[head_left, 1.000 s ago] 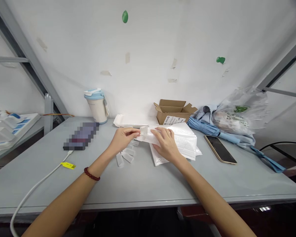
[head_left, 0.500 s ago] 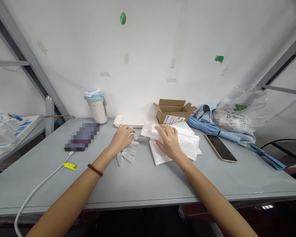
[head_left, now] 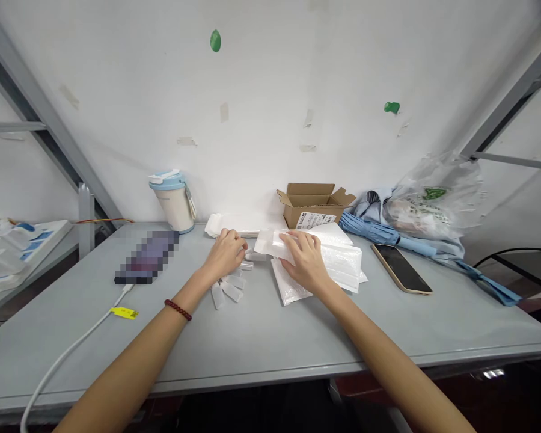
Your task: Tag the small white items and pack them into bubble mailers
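Observation:
My right hand (head_left: 305,260) is closed on a white bubble mailer (head_left: 265,242), with the thumb below and the fingers on top. The mailer's loose end points left, over the table. Beneath that hand lie more white bubble mailers (head_left: 342,264), overlapping in a pile. Over a cluster of small translucent plastic pieces (head_left: 231,290), my left hand (head_left: 225,255) has its fingers curled and the thumb and forefinger drawn together. Whatever is between those fingertips is hidden. Some of the pieces fan out on the grey table (head_left: 252,337), below and right of the left hand.
Behind the hands are a stack of flat white packets (head_left: 237,224) and an open cardboard box (head_left: 311,204). At left stand a tumbler (head_left: 174,201) and a phone (head_left: 148,255) on a white cable (head_left: 72,349). Rightward lie another phone (head_left: 402,269), a blue umbrella (head_left: 379,231) and a plastic bag (head_left: 433,204).
The left hand's thumb and fingers have drawn closer together over the plastic pieces. My right hand keeps its hold on the mailer. The whole view has shifted slightly.

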`<action>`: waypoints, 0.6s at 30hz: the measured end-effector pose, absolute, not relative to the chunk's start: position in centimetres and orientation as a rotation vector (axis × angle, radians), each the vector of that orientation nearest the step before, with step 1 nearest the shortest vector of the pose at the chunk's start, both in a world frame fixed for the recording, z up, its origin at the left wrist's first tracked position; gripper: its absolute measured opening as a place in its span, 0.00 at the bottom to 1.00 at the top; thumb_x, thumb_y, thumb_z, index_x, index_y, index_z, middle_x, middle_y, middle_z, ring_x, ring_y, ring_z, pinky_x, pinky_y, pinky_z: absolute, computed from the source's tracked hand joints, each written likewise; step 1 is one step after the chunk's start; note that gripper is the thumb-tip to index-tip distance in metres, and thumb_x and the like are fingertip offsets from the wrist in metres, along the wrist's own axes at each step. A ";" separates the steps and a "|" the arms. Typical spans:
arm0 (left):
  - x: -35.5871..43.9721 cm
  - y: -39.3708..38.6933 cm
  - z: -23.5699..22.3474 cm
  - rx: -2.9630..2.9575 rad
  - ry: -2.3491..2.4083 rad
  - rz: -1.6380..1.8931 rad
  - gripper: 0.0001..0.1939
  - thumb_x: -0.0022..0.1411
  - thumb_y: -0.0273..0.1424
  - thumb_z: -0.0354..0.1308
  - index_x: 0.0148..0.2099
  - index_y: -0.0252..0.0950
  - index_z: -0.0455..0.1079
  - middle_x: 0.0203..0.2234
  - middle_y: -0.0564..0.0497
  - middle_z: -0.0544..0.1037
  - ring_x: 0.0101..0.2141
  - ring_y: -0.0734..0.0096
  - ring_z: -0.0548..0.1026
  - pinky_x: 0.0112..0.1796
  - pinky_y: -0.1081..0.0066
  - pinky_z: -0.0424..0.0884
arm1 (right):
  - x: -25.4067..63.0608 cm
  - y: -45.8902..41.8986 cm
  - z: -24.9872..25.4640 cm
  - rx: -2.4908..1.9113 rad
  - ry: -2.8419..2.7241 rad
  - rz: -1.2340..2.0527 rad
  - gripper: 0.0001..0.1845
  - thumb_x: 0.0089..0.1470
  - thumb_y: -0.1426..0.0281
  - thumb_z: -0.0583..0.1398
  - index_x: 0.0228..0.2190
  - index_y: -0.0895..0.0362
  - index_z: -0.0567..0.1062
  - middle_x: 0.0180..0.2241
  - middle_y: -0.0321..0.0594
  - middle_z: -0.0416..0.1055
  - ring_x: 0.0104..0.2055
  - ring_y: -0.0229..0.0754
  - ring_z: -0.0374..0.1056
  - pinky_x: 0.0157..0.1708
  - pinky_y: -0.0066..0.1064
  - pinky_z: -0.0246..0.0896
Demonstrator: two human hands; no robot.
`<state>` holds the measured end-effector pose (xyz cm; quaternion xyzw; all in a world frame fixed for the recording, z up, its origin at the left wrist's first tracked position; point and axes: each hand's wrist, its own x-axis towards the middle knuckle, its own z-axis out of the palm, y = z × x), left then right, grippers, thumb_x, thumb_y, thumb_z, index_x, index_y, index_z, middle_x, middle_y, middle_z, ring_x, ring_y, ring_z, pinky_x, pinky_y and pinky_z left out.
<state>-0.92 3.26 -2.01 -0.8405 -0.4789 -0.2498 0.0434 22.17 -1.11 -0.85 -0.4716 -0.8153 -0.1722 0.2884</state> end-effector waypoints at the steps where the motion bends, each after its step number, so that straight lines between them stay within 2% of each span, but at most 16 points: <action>1: -0.9 3.2 -2.0 -2.581 -1.473 -0.792 0.10 0.57 0.27 0.49 0.35 0.34 0.73 0.33 0.43 0.70 0.39 0.57 0.63 0.41 0.59 0.65 | 22.2 -1.1 -0.9 -1.256 -2.176 -0.460 0.24 0.50 0.73 0.58 0.50 0.58 0.65 0.50 0.52 0.63 0.51 0.52 0.57 0.50 0.45 0.47; 4: -0.9 2.7 -1.4 -2.624 -1.514 -0.966 0.10 0.59 0.28 0.48 0.36 0.35 0.71 0.33 0.45 0.72 0.38 0.60 0.66 0.40 0.62 0.65 | 22.2 -1.0 -0.9 -1.259 -2.169 -0.463 0.24 0.50 0.73 0.58 0.50 0.58 0.64 0.50 0.52 0.63 0.51 0.52 0.57 0.50 0.46 0.48; 9: -1.5 1.0 0.6 -2.488 -1.692 -1.377 0.10 0.60 0.32 0.49 0.36 0.35 0.70 0.30 0.49 0.75 0.29 0.69 0.69 0.34 0.69 0.66 | 22.2 -0.9 -1.0 -1.312 -2.173 -0.465 0.24 0.50 0.71 0.59 0.51 0.58 0.64 0.51 0.53 0.62 0.52 0.53 0.56 0.49 0.45 0.48; 14: -1.7 0.1 1.5 -2.316 -1.861 -1.840 0.11 0.56 0.36 0.54 0.37 0.35 0.72 0.30 0.50 0.76 0.30 0.70 0.72 0.33 0.71 0.68 | 22.3 -0.8 -1.2 -1.320 -2.200 -0.464 0.25 0.50 0.71 0.58 0.51 0.57 0.64 0.51 0.52 0.62 0.52 0.53 0.56 0.50 0.46 0.47; 18: -0.6 -0.2 1.0 -2.461 -1.837 -1.947 0.11 0.54 0.36 0.56 0.35 0.34 0.72 0.29 0.49 0.77 0.29 0.70 0.73 0.34 0.70 0.70 | 22.3 -0.9 -1.2 -1.285 -2.213 -0.432 0.24 0.50 0.71 0.58 0.50 0.57 0.65 0.49 0.51 0.63 0.51 0.51 0.57 0.49 0.45 0.47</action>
